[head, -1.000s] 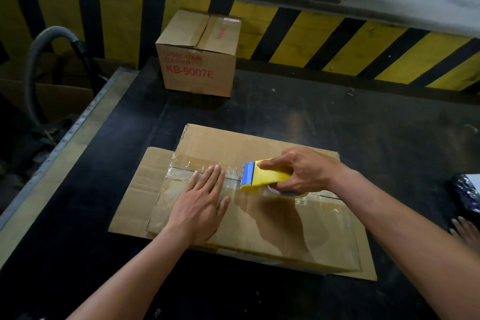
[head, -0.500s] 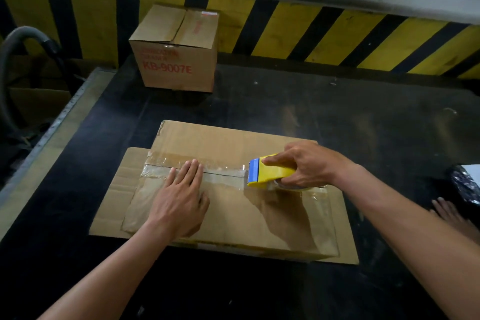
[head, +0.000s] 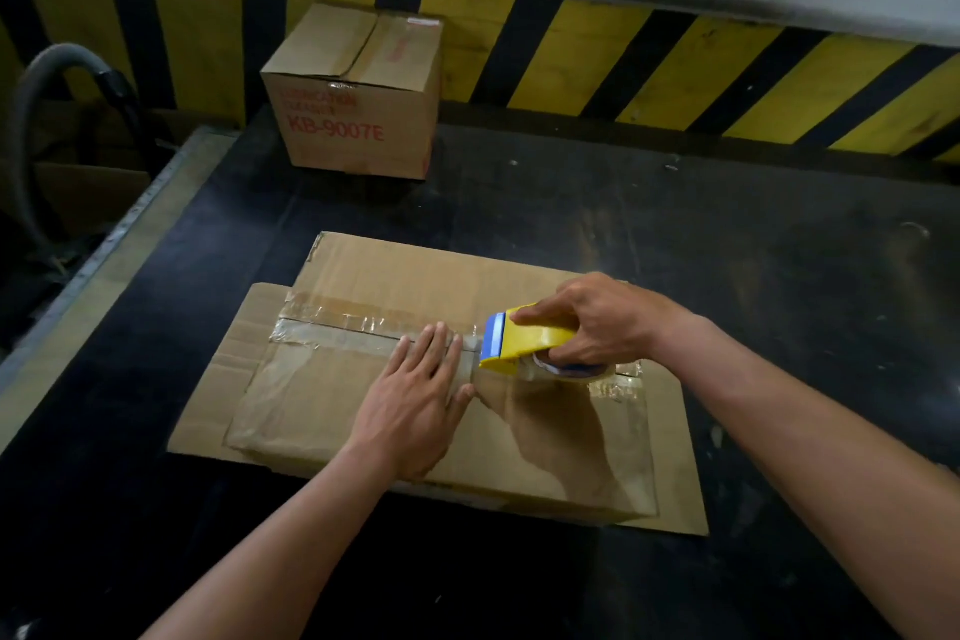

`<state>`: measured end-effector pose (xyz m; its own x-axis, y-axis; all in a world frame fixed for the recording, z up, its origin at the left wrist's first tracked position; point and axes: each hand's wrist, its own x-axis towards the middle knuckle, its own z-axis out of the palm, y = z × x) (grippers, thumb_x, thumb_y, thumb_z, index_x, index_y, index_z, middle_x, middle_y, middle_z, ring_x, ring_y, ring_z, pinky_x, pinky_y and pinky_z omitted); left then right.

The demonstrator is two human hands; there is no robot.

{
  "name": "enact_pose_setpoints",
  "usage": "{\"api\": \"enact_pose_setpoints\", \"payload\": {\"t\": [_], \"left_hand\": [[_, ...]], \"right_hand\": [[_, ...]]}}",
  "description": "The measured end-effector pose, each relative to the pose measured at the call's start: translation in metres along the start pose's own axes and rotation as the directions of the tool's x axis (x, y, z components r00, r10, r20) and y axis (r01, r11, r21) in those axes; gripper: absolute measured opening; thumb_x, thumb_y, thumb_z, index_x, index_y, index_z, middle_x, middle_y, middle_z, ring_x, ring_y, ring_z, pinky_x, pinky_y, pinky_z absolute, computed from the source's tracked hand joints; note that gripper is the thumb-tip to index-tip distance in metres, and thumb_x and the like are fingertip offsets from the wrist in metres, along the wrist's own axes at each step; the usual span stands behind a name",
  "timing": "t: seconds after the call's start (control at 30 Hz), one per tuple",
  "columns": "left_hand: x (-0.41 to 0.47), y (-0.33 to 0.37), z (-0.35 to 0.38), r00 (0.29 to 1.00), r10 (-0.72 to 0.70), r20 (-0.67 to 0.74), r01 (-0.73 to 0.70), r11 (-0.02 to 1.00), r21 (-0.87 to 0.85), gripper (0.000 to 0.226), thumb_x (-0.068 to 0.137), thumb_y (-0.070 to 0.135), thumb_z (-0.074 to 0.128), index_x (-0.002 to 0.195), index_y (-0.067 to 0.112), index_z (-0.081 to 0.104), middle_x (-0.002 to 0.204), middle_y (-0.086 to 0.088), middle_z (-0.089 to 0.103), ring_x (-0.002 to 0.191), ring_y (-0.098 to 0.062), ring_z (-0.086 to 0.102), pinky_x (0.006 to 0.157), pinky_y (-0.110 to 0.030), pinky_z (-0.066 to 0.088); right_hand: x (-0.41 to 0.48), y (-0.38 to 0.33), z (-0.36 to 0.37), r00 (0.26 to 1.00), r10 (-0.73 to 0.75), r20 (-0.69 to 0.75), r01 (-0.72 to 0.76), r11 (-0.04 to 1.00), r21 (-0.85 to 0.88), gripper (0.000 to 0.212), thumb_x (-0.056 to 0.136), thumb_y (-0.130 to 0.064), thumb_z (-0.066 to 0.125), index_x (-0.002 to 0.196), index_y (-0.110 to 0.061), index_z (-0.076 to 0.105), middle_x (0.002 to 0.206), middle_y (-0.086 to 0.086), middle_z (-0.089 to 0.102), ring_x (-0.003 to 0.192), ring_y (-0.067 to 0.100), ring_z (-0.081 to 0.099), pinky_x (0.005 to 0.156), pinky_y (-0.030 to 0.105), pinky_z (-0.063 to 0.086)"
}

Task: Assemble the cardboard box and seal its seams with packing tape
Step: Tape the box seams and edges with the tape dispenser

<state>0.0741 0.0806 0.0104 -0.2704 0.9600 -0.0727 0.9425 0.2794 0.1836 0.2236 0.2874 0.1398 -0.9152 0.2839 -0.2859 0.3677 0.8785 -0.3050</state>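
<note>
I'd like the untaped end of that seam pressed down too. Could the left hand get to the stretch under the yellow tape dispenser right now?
Probably not. The yellow and blue tape dispenser, gripped by the right hand, sits on the flat brown cardboard box seam directly ahead of the left hand, covering that stretch.

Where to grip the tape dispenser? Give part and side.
Grip the tape dispenser by its yellow body, coming from above and the right, as the right hand does. Its blue blade end points left along the seam, so keep fingers behind it.
</note>
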Motion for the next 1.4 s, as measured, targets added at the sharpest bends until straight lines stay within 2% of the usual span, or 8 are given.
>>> {"api": "enact_pose_setpoints", "payload": {"t": [0.13, 0.47, 0.7, 0.83, 0.97, 1.1, 1.2, 1.4], "left_hand": [[-0.001, 0.0, 0.0, 1.0, 0.004, -0.025, -0.004, 1.0, -0.001, 0.078, 0.098, 0.059, -0.006, 0.16, 0.014, 0.009, 0.168, -0.008, 0.003, 0.153, -0.016, -0.01, 0.125, -0.036, -0.005], [0.0, -0.002, 0.001, 1.0, 0.002, -0.013, -0.002, 1.0, 0.006, 0.071, 0.103, 0.057, 0.004, 0.161, 0.016, 0.006, 0.167, -0.007, -0.002, 0.154, -0.017, -0.009, 0.126, -0.038, -0.002], [0.0, 0.003, -0.003, 1.0, -0.002, -0.01, 0.002, 1.0, 0.012, 0.074, 0.101, 0.057, 0.003, 0.161, 0.013, 0.009, 0.168, -0.01, 0.003, 0.155, -0.02, -0.006, 0.127, -0.04, 0.0], [0.006, 0.03, -0.011, 0.999, -0.027, 0.03, 0.027, 1.0, -0.005, 0.069, 0.1, 0.041, 0.015, 0.16, 0.009, 0.002, 0.168, -0.012, -0.002, 0.155, -0.025, -0.008, 0.126, -0.042, -0.003], [0.02, 0.064, -0.006, 0.994, 0.104, 0.014, -0.103, 0.994, -0.023, 0.066, 0.1, 0.023, 0.026, 0.16, 0.006, 0.003, 0.169, -0.011, 0.002, 0.156, -0.022, -0.004, 0.123, -0.036, -0.008], [0.023, 0.067, 0.007, 0.993, 0.115, -0.01, -0.115, 0.991, -0.065, 0.061, 0.105, 0.036, 0.012, 0.16, 0.011, 0.009, 0.169, -0.006, 0.005, 0.154, -0.015, -0.006, 0.122, -0.033, -0.011], [0.021, 0.063, 0.009, 0.992, 0.128, -0.013, -0.129, 0.99, -0.056, 0.065, 0.102, 0.042, 0.003, 0.16, 0.015, 0.009, 0.167, -0.002, 0.004, 0.153, -0.011, -0.008, 0.125, -0.034, -0.006], [0.022, 0.062, 0.012, 0.994, 0.104, -0.044, -0.106, 0.993, -0.043, 0.063, 0.104, 0.041, 0.01, 0.16, 0.013, 0.016, 0.168, -0.004, 0.013, 0.152, -0.011, -0.004, 0.126, -0.036, 0.0]], "right_hand": [[-0.009, 0.008, 0.003, 1.0, 0.001, -0.008, -0.001, 1.0, -0.016, 0.059, 0.087, -0.044, 0.067, 0.143, -0.042, 0.05, 0.107, -0.001, 0.061, 0.093, 0.016, 0.054, 0.08, 0.04, 0.051], [-0.043, 0.035, -0.006, 0.997, 0.076, 0.012, -0.077, 0.997, 0.023, 0.057, 0.085, -0.044, 0.069, 0.139, -0.048, 0.051, 0.111, -0.012, 0.055, 0.098, 0.01, 0.052, 0.085, 0.032, 0.049], [-0.053, 0.044, 0.007, 0.994, 0.105, 0.0, -0.105, 0.993, 0.05, 0.059, 0.085, -0.049, 0.068, 0.141, -0.047, 0.049, 0.113, -0.004, 0.059, 0.1, 0.016, 0.054, 0.087, 0.039, 0.051], [-0.049, 0.043, 0.012, 0.996, 0.091, -0.018, -0.091, 0.996, -0.02, 0.055, 0.086, -0.046, 0.068, 0.14, -0.043, 0.054, 0.101, -0.011, 0.054, 0.092, 0.009, 0.048, 0.075, 0.027, 0.04], [-0.046, 0.045, 0.011, 0.997, 0.083, 0.0, -0.083, 0.996, -0.033, 0.056, 0.088, -0.05, 0.065, 0.142, -0.042, 0.051, 0.101, -0.014, 0.046, 0.095, 0.008, 0.043, 0.078, 0.024, 0.034], [-0.048, 0.046, 0.011, 0.996, 0.082, 0.016, -0.081, 0.996, -0.042, 0.056, 0.089, -0.048, 0.065, 0.143, -0.043, 0.05, 0.098, -0.018, 0.044, 0.098, 0.009, 0.046, 0.079, 0.027, 0.037], [-0.05, 0.049, 0.005, 0.995, 0.091, 0.034, -0.091, 0.996, 0.01, 0.056, 0.088, -0.045, 0.066, 0.141, -0.046, 0.049, 0.086, -0.029, 0.039, 0.085, 0.006, 0.046, 0.077, 0.027, 0.04], [-0.066, 0.062, -0.002, 0.993, 0.113, 0.039, -0.114, 0.993, 0.041, 0.056, 0.084, -0.047, 0.068, 0.137, -0.051, 0.052, 0.096, -0.021, 0.053, 0.089, 0.011, 0.054, 0.083, 0.038, 0.052]]}}
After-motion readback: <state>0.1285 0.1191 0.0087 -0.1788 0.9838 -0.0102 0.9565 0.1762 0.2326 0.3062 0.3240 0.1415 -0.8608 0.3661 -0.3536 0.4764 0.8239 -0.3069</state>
